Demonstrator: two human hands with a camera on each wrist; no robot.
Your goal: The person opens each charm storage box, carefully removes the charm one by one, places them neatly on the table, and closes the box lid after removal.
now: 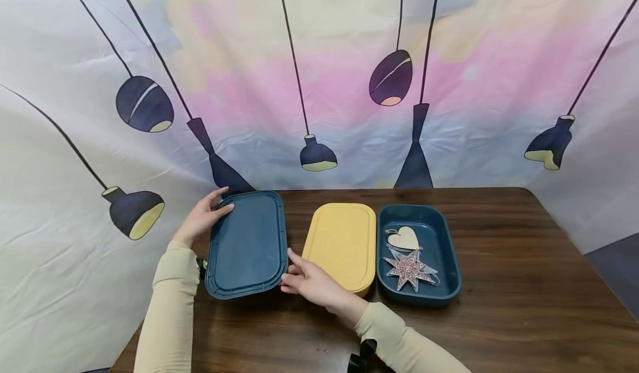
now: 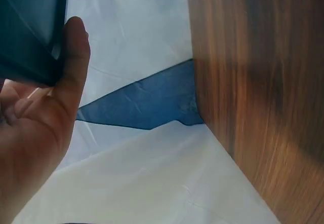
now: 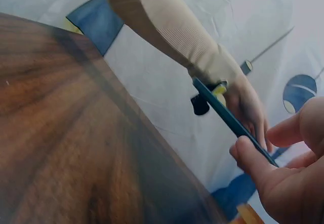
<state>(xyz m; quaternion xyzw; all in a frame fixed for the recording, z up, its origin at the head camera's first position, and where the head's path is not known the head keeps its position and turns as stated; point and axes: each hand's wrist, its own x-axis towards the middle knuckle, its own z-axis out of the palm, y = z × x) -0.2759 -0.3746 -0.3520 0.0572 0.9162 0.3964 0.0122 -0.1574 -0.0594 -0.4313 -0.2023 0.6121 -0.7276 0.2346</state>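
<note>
A dark blue rectangular lid [image 1: 247, 245] is raised over the left part of the table, tilted with its flat face towards the head camera. My left hand [image 1: 202, 217] holds its upper left edge. At the lower right edge, my right hand [image 1: 317, 284] pinches it. The right wrist view shows the lid [image 3: 230, 120] edge-on, thin, above the table. In the left wrist view, part of the lid [image 2: 30, 31] lies against the left hand [image 2: 43, 122]. An uncovered blue box [image 1: 441, 251] holds a pale wooden heart [image 1: 405, 238] and a glittery pink star [image 1: 410, 270].
Between the lid and the blue box stands a yellow box with its yellow lid [image 1: 344, 245] on. All rest on a dark wooden table [image 1: 519, 284]. A cloth printed with hanging lamps [image 1: 319, 154] hangs behind the table's back edge.
</note>
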